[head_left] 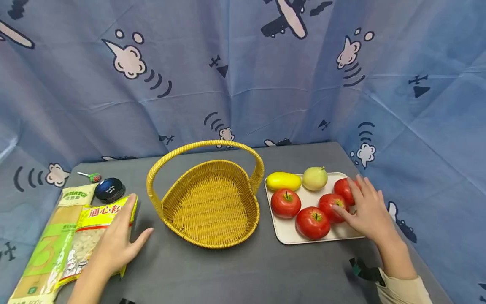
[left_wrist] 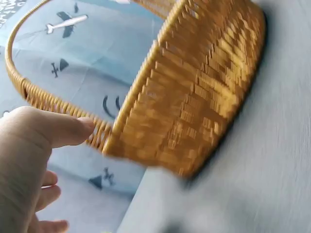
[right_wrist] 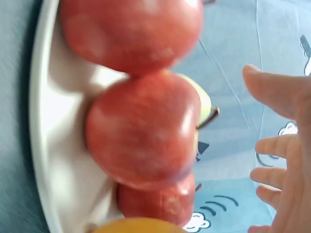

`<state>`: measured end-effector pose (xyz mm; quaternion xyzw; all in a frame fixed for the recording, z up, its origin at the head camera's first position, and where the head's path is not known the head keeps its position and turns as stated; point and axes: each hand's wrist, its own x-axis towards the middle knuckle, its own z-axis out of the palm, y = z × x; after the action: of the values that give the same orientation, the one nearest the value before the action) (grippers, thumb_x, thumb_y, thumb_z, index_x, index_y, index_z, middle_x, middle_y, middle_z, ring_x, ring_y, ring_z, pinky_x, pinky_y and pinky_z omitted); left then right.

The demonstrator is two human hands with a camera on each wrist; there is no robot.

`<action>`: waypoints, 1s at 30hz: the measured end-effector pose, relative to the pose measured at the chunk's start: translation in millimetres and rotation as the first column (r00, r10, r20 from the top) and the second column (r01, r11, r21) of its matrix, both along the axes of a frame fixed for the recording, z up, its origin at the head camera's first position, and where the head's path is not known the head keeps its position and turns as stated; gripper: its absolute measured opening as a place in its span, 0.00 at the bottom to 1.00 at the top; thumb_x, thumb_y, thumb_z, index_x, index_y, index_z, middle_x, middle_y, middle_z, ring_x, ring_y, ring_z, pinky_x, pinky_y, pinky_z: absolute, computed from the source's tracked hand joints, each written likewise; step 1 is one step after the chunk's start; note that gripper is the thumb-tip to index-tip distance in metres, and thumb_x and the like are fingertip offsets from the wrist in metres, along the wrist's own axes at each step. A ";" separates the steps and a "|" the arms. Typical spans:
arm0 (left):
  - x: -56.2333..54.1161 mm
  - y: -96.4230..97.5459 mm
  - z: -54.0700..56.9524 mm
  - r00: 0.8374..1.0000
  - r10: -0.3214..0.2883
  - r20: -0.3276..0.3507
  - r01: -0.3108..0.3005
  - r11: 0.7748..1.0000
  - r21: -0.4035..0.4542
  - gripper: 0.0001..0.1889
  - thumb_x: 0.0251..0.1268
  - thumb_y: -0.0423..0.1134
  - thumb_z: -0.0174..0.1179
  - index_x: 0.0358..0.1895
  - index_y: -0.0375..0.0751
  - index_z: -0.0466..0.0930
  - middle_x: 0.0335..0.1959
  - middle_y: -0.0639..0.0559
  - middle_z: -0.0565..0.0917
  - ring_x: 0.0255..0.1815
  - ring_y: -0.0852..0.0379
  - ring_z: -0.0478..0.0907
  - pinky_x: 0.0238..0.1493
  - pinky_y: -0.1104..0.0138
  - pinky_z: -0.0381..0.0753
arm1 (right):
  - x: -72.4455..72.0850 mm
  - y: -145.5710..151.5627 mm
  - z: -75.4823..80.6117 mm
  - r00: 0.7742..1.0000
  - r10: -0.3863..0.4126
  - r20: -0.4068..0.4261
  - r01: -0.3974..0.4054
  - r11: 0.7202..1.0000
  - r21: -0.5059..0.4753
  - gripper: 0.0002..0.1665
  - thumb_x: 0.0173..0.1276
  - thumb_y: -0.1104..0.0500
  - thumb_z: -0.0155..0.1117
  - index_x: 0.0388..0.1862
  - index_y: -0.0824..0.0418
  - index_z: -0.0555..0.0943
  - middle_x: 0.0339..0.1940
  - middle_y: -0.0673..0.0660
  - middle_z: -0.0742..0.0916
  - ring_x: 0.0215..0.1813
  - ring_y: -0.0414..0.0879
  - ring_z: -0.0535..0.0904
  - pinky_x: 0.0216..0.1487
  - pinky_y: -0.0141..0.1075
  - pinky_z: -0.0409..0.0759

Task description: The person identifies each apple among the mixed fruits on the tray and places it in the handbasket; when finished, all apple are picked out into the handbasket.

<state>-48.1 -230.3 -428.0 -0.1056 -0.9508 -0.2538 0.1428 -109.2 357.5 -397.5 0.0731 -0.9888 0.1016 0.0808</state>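
My right hand [head_left: 370, 209] is spread over the right end of a white tray [head_left: 284, 232], its fingers near the rearmost red apple [head_left: 343, 190]. Several red apples [head_left: 313, 223] lie on that tray with a yellow oblong fruit [head_left: 283, 181] and a pale green round fruit [head_left: 314, 178]. In the right wrist view the fingers stand apart from the apples [right_wrist: 143, 131]. My left hand [head_left: 115, 245], thumb held out, is over a yellow-topped bag of macaroni [head_left: 99, 219]. Right of it stands a yellow wicker basket [head_left: 212, 207] with nothing inside. The left palm is hidden.
Beside the macaroni lies a long green-and-tan pack [head_left: 47, 245]. Behind are a dark round case [head_left: 109, 190] and a lollipop [head_left: 94, 177]. The basket's tall handle [head_left: 205, 144] arches above the grey table [head_left: 265, 274]. A blue patterned curtain [head_left: 243, 84] hangs behind and at the sides.
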 end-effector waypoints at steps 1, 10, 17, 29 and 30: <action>-0.8 3.8 -0.9 1.000 -0.009 0.016 0.008 0.998 0.067 0.50 0.56 0.44 0.67 0.77 0.50 0.42 0.73 0.39 0.58 0.73 0.46 0.58 0.75 0.66 0.56 | -2.8 3.0 1.0 1.000 0.011 0.001 -0.011 1.000 -0.020 0.53 0.59 0.39 0.64 0.72 0.69 0.57 0.71 0.75 0.59 0.73 0.70 0.46 0.65 0.74 0.43; -18.3 28.8 -13.0 0.978 -0.199 0.064 0.115 0.766 0.632 0.41 0.59 0.27 0.62 0.74 0.44 0.50 0.70 0.43 0.64 0.66 0.78 0.61 0.61 0.86 0.64 | -27.4 34.7 9.2 0.985 0.074 0.156 -0.041 0.978 -0.204 0.50 0.64 0.45 0.62 0.72 0.73 0.53 0.69 0.79 0.60 0.70 0.74 0.48 0.62 0.75 0.49; -33.1 32.3 -20.6 0.955 -0.296 0.002 0.173 0.562 0.809 0.31 0.60 0.19 0.56 0.66 0.25 0.56 0.61 0.68 0.71 0.64 0.71 0.67 0.61 0.82 0.68 | -45.3 59.2 11.8 0.915 0.060 0.399 0.057 0.959 -0.276 0.51 0.67 0.42 0.58 0.75 0.67 0.46 0.70 0.78 0.56 0.63 0.78 0.56 0.57 0.74 0.58; -33.7 24.8 -21.5 0.937 -0.345 0.061 0.153 0.561 0.814 0.30 0.61 0.21 0.57 0.66 0.24 0.56 0.64 0.49 0.70 0.64 0.70 0.67 0.61 0.82 0.69 | -59.7 83.4 5.1 0.796 0.111 0.596 0.179 0.897 -0.405 0.54 0.65 0.44 0.61 0.75 0.68 0.44 0.73 0.76 0.53 0.70 0.73 0.49 0.63 0.73 0.52; -33.4 24.9 -21.4 0.936 -0.349 0.055 0.159 0.556 0.816 0.30 0.61 0.21 0.56 0.66 0.24 0.56 0.64 0.50 0.70 0.64 0.71 0.67 0.61 0.82 0.69 | -60.4 84.8 4.5 0.786 0.112 0.609 0.190 0.893 -0.409 0.54 0.65 0.45 0.62 0.75 0.68 0.44 0.73 0.76 0.52 0.70 0.73 0.49 0.63 0.73 0.52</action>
<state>-81.5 -205.4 -449.4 -0.1394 -0.7186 -0.6804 0.0351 -169.6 442.3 -393.0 -0.0059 -0.9106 0.3432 -0.2300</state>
